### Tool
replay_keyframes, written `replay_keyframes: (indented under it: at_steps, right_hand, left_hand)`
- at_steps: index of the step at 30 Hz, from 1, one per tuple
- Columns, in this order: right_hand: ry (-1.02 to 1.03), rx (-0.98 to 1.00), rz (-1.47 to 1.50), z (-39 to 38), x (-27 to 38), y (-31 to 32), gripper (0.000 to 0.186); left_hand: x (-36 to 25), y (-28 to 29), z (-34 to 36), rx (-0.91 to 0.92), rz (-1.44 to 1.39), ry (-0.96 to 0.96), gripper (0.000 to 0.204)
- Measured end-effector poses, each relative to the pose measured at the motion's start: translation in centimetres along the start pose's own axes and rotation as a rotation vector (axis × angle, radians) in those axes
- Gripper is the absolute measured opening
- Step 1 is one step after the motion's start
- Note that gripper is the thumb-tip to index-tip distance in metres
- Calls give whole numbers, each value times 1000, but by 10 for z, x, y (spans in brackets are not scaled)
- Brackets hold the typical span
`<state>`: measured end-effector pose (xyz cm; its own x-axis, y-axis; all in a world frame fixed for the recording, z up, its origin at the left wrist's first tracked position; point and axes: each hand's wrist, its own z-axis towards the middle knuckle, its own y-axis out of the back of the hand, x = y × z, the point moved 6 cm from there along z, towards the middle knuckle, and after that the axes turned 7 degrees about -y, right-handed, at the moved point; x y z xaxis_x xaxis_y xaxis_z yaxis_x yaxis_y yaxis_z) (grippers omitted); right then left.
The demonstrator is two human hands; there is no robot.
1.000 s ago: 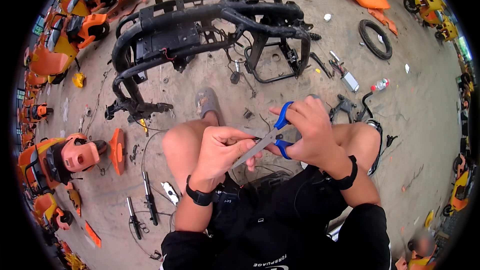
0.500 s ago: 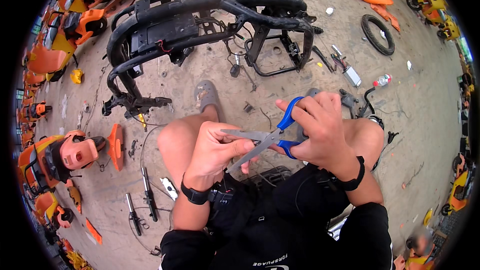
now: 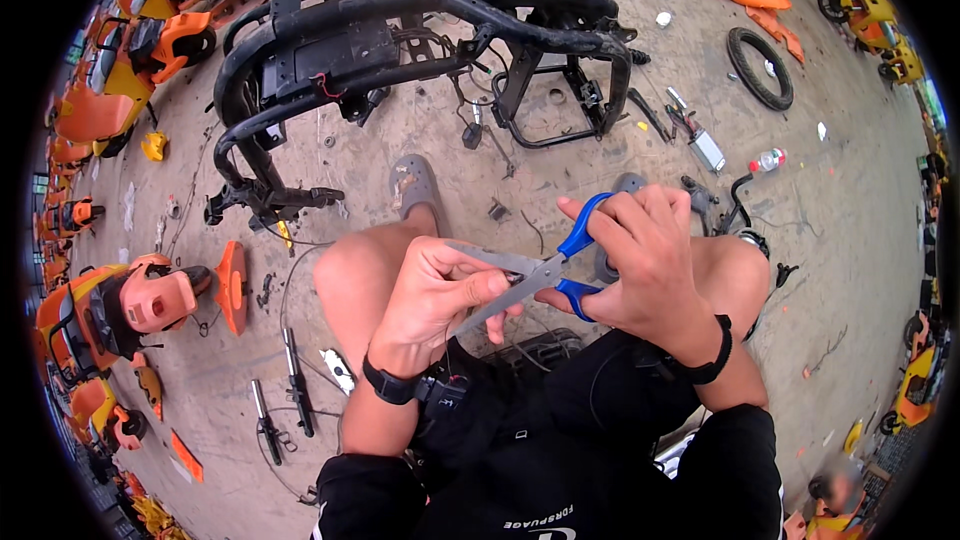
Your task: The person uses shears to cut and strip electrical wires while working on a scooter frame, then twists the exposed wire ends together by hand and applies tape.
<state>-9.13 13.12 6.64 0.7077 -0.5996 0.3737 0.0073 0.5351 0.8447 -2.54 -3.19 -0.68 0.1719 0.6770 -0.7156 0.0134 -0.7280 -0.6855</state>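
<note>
Blue-handled scissors [image 3: 578, 228] with grey steel blades are gripped by my right hand [image 3: 640, 260], fingers through the loops. Their blades are spread apart, one reaching up-left, the other down-left. My left hand [image 3: 440, 300] pinches a small dark piece [image 3: 513, 278], perhaps a wire end, close to the pivot between the blades; the piece is too small to make out clearly. Both hands are held over my lap, between my bare knees.
A black metal frame [image 3: 400, 40] lies ahead on the concrete floor [image 3: 840, 200], among a tire [image 3: 760, 70], silver box [image 3: 707, 152], bottle [image 3: 767, 160], cables and tube parts [image 3: 297, 380]. Orange and yellow scooters [image 3: 150, 290] line both sides; a person [image 3: 832, 488] is at lower right.
Both hands have shifted slightly, the right one rightward with the scissors, and the scissor blades have spread wider than a second ago. The surroundings sit slightly higher in view.
</note>
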Motion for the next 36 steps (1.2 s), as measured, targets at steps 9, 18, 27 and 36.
replay_keyframes:
  at_steps: [9, 18, 27, 36]
  right_hand:
    - [-9, -8, 38, -4, 0, -5, 65]
    - [14, -52, 4, -7, -1, -2, 56]
    - [23, -40, -13, -5, -2, 3, 55]
    - [40, -62, 46, -5, 1, 6, 40]
  left_hand:
    - [3, -4, 2, 54, -82, -13, 18]
    - [-4, -9, -1, 31, 11, -128, 15]
    - [-3, -7, -5, 12, 8, -147, 15]
    - [-5, -9, -4, 87, -31, -192, 16]
